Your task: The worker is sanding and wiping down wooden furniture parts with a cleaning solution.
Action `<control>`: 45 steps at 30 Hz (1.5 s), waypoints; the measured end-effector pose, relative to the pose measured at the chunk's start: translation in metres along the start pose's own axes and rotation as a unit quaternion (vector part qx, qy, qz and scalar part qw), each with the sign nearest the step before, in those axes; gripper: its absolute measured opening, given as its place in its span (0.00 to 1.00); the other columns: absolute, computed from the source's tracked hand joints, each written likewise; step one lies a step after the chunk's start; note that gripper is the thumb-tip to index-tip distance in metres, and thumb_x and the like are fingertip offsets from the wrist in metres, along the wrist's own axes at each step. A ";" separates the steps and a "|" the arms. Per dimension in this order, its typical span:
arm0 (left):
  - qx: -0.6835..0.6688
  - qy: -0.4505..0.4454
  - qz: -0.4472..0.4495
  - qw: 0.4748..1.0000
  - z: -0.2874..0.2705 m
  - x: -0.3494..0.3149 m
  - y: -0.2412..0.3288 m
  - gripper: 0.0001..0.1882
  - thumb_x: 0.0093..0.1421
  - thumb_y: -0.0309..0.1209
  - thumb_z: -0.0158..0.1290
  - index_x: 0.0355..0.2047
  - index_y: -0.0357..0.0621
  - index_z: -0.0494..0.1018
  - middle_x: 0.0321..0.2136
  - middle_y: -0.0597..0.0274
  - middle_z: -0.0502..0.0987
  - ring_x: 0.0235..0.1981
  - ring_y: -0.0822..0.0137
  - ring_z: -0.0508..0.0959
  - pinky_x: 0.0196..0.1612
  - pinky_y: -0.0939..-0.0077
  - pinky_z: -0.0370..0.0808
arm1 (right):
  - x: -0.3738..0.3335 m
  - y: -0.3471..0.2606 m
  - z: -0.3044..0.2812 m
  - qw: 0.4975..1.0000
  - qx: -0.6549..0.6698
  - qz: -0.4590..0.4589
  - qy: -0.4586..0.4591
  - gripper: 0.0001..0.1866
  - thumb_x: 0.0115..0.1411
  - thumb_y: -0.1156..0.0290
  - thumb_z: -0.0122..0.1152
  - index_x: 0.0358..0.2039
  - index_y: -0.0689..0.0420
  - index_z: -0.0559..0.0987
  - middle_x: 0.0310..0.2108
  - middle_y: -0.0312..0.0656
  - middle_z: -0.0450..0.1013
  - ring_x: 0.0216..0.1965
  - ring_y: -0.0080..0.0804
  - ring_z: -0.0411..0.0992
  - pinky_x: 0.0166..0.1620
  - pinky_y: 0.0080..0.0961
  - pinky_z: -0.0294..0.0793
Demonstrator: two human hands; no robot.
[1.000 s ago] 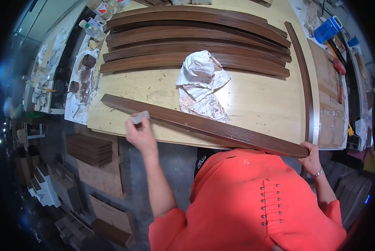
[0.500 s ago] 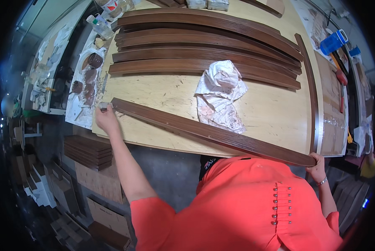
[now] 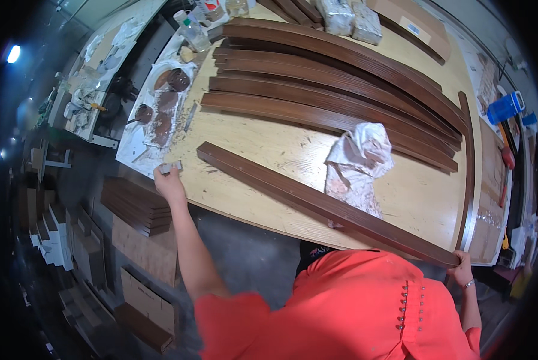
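Observation:
A long dark-brown wooden strip lies slantwise across the near part of the table. Its right end, at the table's near edge, is gripped in my right hand. Beyond the strip's far-left end, my left hand pinches a small greyish pad, apart from the wood. A crumpled, stained white cloth rests just behind the strip, its lower part reaching down to the wood. Farther back, several similar brown strips lie side by side.
Left on the table are stained cups on a stained sheet and a clear bottle. Another strip lines the right side near cardboard and a blue jug. Stacked brown boards stand below left.
My left hand with the pad has come away from the strip's left end, toward the table's left edge. My right hand keeps its hold. The whole view has shifted and tilted.

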State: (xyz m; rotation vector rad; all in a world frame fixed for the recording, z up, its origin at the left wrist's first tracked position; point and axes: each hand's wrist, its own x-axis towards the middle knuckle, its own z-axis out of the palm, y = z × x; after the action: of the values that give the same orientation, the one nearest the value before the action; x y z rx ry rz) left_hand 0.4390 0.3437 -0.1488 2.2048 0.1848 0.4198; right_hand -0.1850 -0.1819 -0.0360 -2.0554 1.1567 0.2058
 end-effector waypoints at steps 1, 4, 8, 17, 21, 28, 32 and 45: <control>0.064 0.023 0.018 0.998 0.001 0.010 0.010 0.13 0.53 0.25 0.58 0.37 0.34 0.70 0.33 0.48 0.77 0.34 0.53 0.78 0.39 0.63 0.72 | 0.000 -0.002 -0.002 1.000 -0.001 0.015 -0.003 0.12 0.27 0.82 0.58 0.17 0.60 0.68 0.17 0.28 0.60 0.22 0.16 0.59 0.25 0.17 0.60; 0.065 0.028 0.018 0.997 0.004 0.045 0.022 0.13 0.53 0.26 0.59 0.38 0.35 0.71 0.33 0.46 0.77 0.35 0.48 0.76 0.39 0.59 0.71 | -0.003 0.012 -0.006 0.999 -0.023 0.002 0.028 0.12 0.27 0.82 0.59 0.18 0.59 0.69 0.18 0.27 0.61 0.23 0.16 0.60 0.26 0.18 0.61; 0.169 0.026 0.090 0.981 0.019 0.101 -0.001 0.15 0.52 0.29 0.60 0.38 0.37 0.72 0.33 0.48 0.76 0.36 0.47 0.75 0.39 0.56 0.69 | -0.011 0.000 -0.011 0.997 0.005 0.023 0.080 0.13 0.27 0.83 0.59 0.17 0.59 0.69 0.18 0.25 0.61 0.24 0.17 0.60 0.28 0.19 0.63; 0.317 0.001 0.104 0.943 0.048 0.134 0.007 0.13 0.52 0.36 0.61 0.35 0.43 0.75 0.31 0.55 0.78 0.39 0.52 0.74 0.42 0.54 0.66 | -0.032 -0.001 -0.027 0.990 -0.062 0.001 0.123 0.11 0.31 0.82 0.60 0.17 0.56 0.69 0.18 0.25 0.62 0.22 0.14 0.60 0.23 0.18 0.60; 0.182 0.088 0.070 0.977 0.042 0.144 0.000 0.11 0.52 0.36 0.61 0.32 0.45 0.76 0.27 0.56 0.79 0.35 0.52 0.75 0.40 0.53 0.66 | -0.034 -0.017 -0.035 0.990 -0.068 0.089 0.086 0.18 0.26 0.82 0.63 0.22 0.56 0.69 0.24 0.28 0.64 0.27 0.18 0.62 0.31 0.20 0.64; 0.149 0.082 0.099 0.980 0.035 0.142 -0.008 0.11 0.51 0.35 0.61 0.32 0.45 0.75 0.25 0.56 0.79 0.31 0.50 0.76 0.37 0.54 0.67 | -0.028 0.004 -0.037 0.986 -0.028 0.120 0.115 0.23 0.24 0.86 0.63 0.25 0.56 0.70 0.23 0.26 0.65 0.26 0.17 0.63 0.27 0.19 0.68; 0.278 0.035 0.155 0.947 0.032 0.138 -0.016 0.11 0.48 0.35 0.63 0.30 0.45 0.77 0.25 0.54 0.78 0.30 0.52 0.75 0.35 0.58 0.69 | -0.025 0.019 -0.039 0.988 -0.049 0.068 0.131 0.22 0.23 0.86 0.62 0.24 0.55 0.70 0.22 0.26 0.65 0.25 0.18 0.63 0.27 0.21 0.69; 0.102 0.110 0.114 0.982 0.024 0.132 -0.010 0.11 0.49 0.33 0.63 0.29 0.41 0.77 0.22 0.55 0.78 0.28 0.54 0.76 0.33 0.59 0.71 | -0.021 0.023 -0.032 0.988 -0.035 0.081 0.125 0.20 0.18 0.85 0.60 0.18 0.56 0.69 0.20 0.26 0.64 0.23 0.18 0.61 0.23 0.21 0.64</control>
State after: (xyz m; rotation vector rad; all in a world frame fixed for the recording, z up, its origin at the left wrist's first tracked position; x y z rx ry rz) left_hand 0.5715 0.3686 -0.1398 2.3867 0.0965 0.8056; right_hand -0.2219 -0.1968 -0.0160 -2.0914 1.4915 0.0693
